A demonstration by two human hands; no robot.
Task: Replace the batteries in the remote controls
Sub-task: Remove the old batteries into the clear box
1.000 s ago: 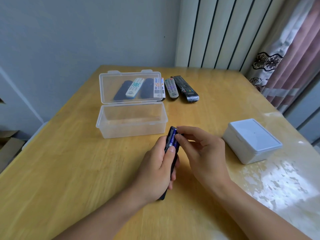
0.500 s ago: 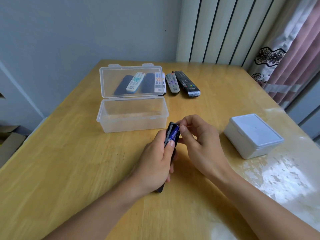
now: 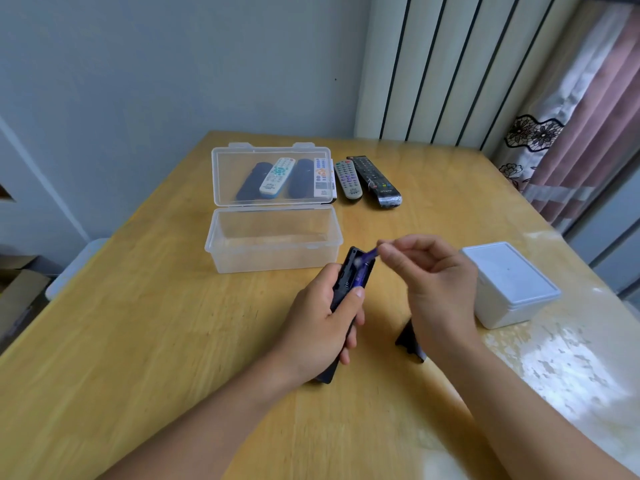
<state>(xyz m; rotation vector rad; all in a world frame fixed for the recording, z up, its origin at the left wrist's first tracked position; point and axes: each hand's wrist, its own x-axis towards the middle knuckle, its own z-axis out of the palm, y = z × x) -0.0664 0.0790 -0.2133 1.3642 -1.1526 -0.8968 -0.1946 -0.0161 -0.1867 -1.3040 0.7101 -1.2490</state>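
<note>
My left hand [image 3: 322, 327] grips a dark remote [image 3: 349, 282] held back side up, its battery bay uncovered. A blue battery [image 3: 360, 275] lies in the bay under my left thumb. My right hand [image 3: 426, 282] pinches the end of a second blue battery [image 3: 371, 251], blurred, lifted just off the bay's upper right corner. The remote's black battery cover [image 3: 410, 344] lies on the table, partly hidden behind my right wrist.
A clear plastic box [image 3: 273, 244] stands open behind the hands; several remotes [image 3: 277, 178] show through its raised lid. A grey remote [image 3: 347, 178] and a black one [image 3: 375, 180] lie beside it. A closed white box [image 3: 509, 282] sits at right on the wooden table [image 3: 138, 341].
My right hand has pulled up and to the right, drawing one blue battery out of the remote's bay. The left hand keeps its grip, and the black cover is now visible.
</note>
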